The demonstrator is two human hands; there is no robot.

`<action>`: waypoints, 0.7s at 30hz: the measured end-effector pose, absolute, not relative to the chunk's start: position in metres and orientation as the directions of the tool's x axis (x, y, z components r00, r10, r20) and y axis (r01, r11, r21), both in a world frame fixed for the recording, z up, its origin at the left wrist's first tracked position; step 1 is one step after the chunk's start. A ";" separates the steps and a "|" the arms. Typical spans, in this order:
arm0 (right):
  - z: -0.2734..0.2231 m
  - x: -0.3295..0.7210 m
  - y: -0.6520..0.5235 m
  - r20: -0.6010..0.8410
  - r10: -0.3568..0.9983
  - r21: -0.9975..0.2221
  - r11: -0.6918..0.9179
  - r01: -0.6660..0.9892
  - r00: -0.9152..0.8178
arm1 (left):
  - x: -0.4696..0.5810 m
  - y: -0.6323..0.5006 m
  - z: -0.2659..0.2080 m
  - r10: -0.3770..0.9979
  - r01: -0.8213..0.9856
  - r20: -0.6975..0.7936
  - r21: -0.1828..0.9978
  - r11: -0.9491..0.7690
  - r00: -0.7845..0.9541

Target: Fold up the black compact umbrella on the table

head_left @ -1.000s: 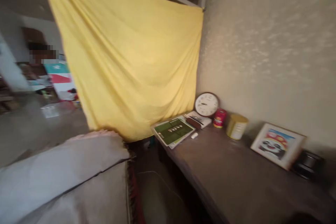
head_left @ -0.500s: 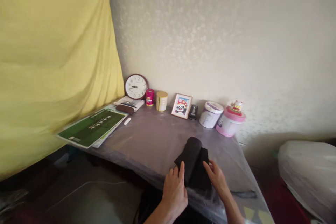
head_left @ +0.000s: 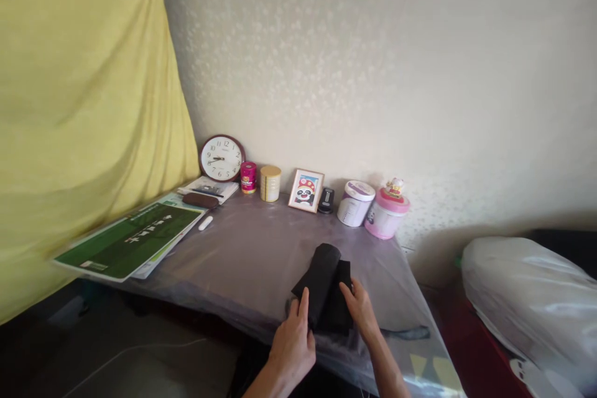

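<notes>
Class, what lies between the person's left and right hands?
In the head view, a black bundle lies between the left hand and the right hand.

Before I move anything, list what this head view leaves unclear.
Head view: underside of the black bundle, hidden by its own upper layers.
Head view: some fingers of the right hand, hidden behind that hand.
Head view: rest of the yellow curtain, cut off by the left and top edges.
Head view: fine print on the white tub, too small.
</notes>
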State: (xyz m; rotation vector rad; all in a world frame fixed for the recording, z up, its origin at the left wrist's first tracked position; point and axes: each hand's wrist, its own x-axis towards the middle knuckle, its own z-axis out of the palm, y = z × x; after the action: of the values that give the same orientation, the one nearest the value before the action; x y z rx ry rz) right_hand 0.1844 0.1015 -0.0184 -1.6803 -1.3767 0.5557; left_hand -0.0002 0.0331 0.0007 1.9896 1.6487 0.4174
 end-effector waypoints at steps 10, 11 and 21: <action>0.006 0.163 0.104 0.212 0.941 -0.880 0.066 0.471 0.264 | -0.002 0.040 0.005 0.971 0.783 -0.150 0.620 -0.054 0.186; 0.008 0.159 0.107 0.216 0.941 -0.879 0.072 0.471 0.261 | -0.002 0.040 0.005 0.972 0.786 -0.150 0.616 -0.052 0.182; 0.007 0.127 0.134 0.236 0.948 -0.770 0.048 0.636 0.215 | -0.005 0.043 -0.003 0.973 0.799 -0.150 0.599 -0.051 0.174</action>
State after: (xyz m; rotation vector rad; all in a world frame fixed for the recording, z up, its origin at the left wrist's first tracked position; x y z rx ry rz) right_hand 0.1268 0.1344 0.0065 -1.6710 -1.5042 0.4792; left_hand -0.0050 0.0430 -0.0035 1.8918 1.6667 0.3992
